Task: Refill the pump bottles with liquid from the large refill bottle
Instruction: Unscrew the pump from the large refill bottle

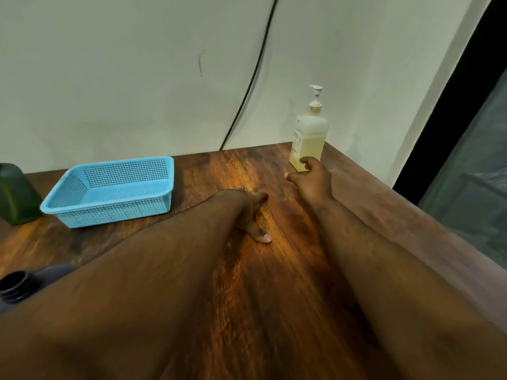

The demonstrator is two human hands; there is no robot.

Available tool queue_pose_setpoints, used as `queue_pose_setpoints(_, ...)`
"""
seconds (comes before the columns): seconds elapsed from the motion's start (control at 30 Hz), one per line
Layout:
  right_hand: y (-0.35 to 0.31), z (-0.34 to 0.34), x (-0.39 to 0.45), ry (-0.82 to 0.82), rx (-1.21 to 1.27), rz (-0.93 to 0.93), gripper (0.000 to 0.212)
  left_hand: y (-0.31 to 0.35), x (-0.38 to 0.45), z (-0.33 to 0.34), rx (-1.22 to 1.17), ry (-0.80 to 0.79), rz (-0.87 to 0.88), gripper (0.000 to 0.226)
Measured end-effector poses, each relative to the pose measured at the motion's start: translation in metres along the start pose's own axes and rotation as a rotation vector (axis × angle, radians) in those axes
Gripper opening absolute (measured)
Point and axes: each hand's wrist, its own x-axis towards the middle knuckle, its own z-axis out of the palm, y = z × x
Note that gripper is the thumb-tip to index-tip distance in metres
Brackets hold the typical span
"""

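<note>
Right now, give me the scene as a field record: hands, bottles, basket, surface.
left hand: resting on the table, fingers down on the wood, holds nothing
right hand: reaching to the pump bottle, fingertips at its base, not clearly gripping
pump bottle: upright at the far right corner, pump on, roughly half full of yellowish liquid
blue basket: far left of centre, nothing visible inside
green container: left edge, partly cut off
dark open-necked bottle: near left, cap off, mostly hidden by the forearm
table: brown wood grain
</note>
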Motion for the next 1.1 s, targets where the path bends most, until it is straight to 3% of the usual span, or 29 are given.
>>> queue_pose_setpoints(0.27, -0.001, 0.016, 0.054, 0.311, 0.030, 0.243, 0.084, -0.002, 0.011, 0.000, -0.047, -0.005, -0.028, 0.142)
queue_pose_setpoints(0.43, -0.005, 0.019, 0.080, 0.227, -0.048, 0.237, 0.089, -0.002, 0.014, 0.002, -0.085, -0.018, -0.044, 0.149)
queue_pose_setpoints(0.57, -0.003, 0.012, 0.083, 0.242, -0.049, 0.209, 0.077, -0.001, 0.013, -0.001, -0.083, -0.025, -0.059, 0.157)
queue_pose_setpoints(0.83, -0.009, -0.016, 0.023, 0.223, 0.074, 0.089, 0.076, 0.001, 0.013, 0.002, -0.045, -0.015, -0.053, 0.161)
queue_pose_setpoints(0.93, -0.020, -0.028, -0.030, 0.118, 0.079, 0.004, 0.080, -0.002, -0.005, 0.009, -0.129, 0.091, -0.039, 0.141)
queue_pose_setpoints(1.03, -0.036, -0.040, -0.087, -0.006, 0.016, -0.049, 0.078, -0.002, -0.041, 0.039, -0.439, 0.384, -0.056, 0.117)
queue_pose_setpoints(1.1, -0.051, -0.047, -0.126, -0.044, -0.012, -0.058, 0.076, -0.001, -0.071, 0.069, -0.534, 0.559, 0.031, 0.086)
